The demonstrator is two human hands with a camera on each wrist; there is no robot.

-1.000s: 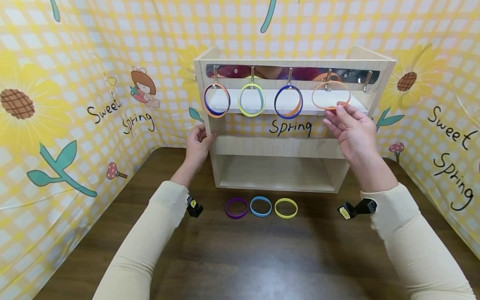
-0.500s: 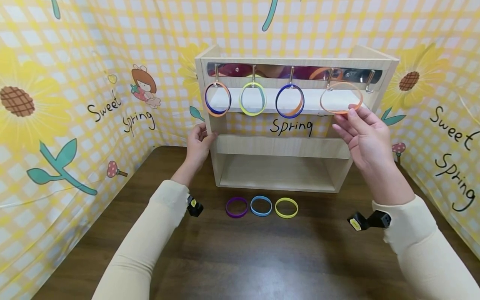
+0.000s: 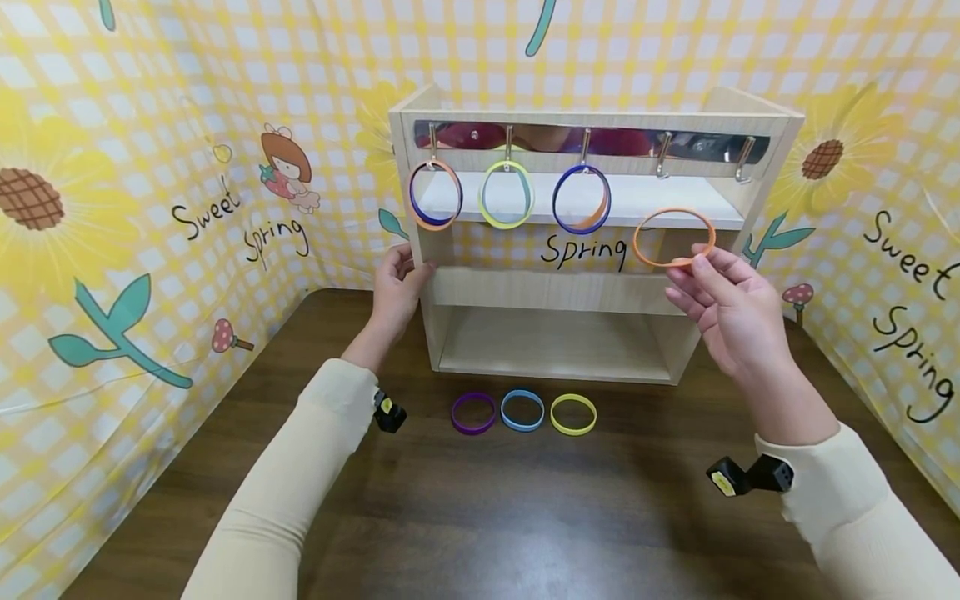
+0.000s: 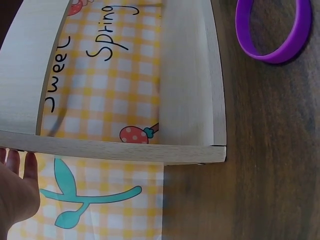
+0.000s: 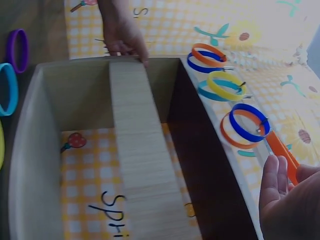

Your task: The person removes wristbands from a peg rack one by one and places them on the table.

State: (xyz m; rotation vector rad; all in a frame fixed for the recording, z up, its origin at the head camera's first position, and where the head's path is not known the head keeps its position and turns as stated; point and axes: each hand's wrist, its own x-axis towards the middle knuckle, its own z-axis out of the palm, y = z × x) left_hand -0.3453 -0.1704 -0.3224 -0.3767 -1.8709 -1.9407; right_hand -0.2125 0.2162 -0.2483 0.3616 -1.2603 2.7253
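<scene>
In the head view, my right hand [image 3: 738, 308] pinches an orange wristband [image 3: 637, 242] at its lower right rim, between thumb and fingers. The band is held below the two right hooks [image 3: 664, 157] of a metal strip. My left hand [image 3: 397, 287] grips the left side panel of a wooden shelf unit [image 3: 555, 292], its thumb at the front edge. Pairs of bands hang from the three left hooks: orange with dark blue [image 3: 437, 227], yellow [image 3: 507, 225] with light blue, and dark blue [image 3: 581, 233] with orange.
On the dark wooden table [image 3: 480, 517], a purple band [image 3: 473, 432], a light blue band [image 3: 522, 428] and a yellow band [image 3: 573, 432] lie in a row before the unit. Yellow checked cloth [image 3: 337, 50] surrounds the table at the back and sides.
My right hand has brought the orange wristband away from the fourth hook, first to the right, then downward. My left hand stays on the shelf unit's side.
</scene>
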